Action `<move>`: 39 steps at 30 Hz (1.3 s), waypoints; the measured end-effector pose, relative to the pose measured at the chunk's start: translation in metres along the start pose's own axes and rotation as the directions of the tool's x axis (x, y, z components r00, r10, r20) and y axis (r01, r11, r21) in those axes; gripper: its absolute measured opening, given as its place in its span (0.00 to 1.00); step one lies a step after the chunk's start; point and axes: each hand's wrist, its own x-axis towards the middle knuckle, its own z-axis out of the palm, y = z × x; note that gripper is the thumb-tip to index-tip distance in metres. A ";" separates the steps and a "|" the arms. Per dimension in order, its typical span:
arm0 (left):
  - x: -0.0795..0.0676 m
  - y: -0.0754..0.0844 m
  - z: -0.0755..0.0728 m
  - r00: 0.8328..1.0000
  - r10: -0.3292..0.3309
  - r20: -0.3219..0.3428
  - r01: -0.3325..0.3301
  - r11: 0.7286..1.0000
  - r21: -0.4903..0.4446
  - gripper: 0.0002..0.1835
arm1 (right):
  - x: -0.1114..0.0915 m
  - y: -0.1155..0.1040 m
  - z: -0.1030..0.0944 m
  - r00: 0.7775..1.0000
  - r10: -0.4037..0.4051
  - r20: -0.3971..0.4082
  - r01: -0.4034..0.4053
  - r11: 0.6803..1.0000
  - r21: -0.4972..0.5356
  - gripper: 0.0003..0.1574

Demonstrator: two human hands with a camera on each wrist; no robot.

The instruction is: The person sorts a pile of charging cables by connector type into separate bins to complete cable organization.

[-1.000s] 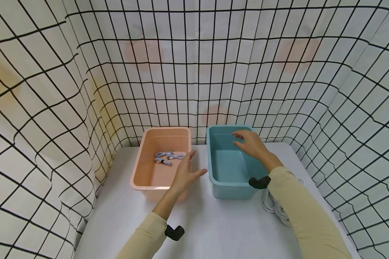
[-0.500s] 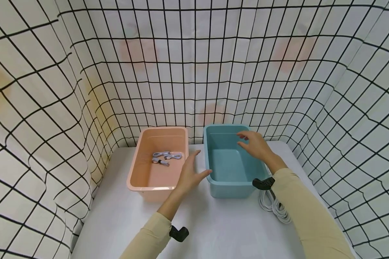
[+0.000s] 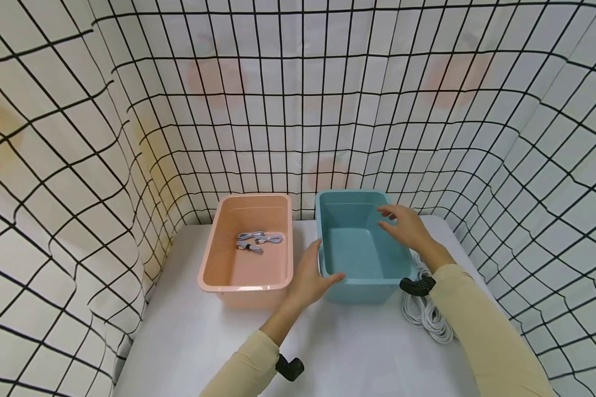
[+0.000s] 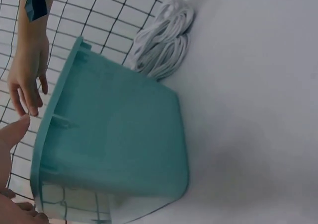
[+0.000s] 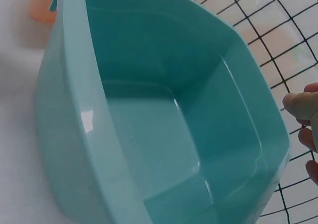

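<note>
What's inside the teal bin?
The teal bin shows bare floor and inner walls; no item is visible inside. Its near rim hides the near wall's inner face and anything tight against it, and the right hand covers some of the right side in the head view.

There are two plastic bins: a teal bin point(image 3: 350, 248) and, left of it, a peach bin point(image 3: 258, 273) with three bundled cables point(image 3: 261, 240). At the teal bin are one left hand point(image 3: 309, 280) and one right hand point(image 3: 406, 226); right of it, white cord point(image 3: 434, 324) in an unclear number of coils.

Booth-like workspace: white table point(image 3: 372, 355), black-gridded pale walls point(image 3: 340, 118) around three sides.
</note>
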 end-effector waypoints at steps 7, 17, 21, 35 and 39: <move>-0.002 -0.008 0.014 0.999 -0.047 -0.003 0.047 0.999 0.004 0.60 | -0.009 0.016 0.001 0.998 -0.021 -0.052 0.021 1.000 -0.001 0.26; -0.006 -0.024 0.024 1.000 -0.010 -0.012 0.009 0.999 -0.043 0.61 | -0.029 0.027 -0.006 0.995 0.010 -0.103 -0.008 1.000 0.019 0.26; -0.007 -0.029 0.025 1.000 -0.004 -0.026 0.003 0.998 -0.065 0.61 | -0.036 0.032 -0.005 0.995 -0.003 -0.103 0.004 1.000 0.009 0.26; -0.007 -0.030 0.026 1.000 0.001 -0.026 -0.005 0.985 -0.174 0.60 | -0.077 0.060 -0.008 0.984 0.073 -0.163 -0.070 0.997 0.022 0.27; -0.008 -0.031 0.028 1.000 -0.002 -0.029 -0.006 0.965 -0.263 0.59 | -0.093 0.071 -0.006 0.977 0.095 -0.192 -0.085 0.995 0.059 0.26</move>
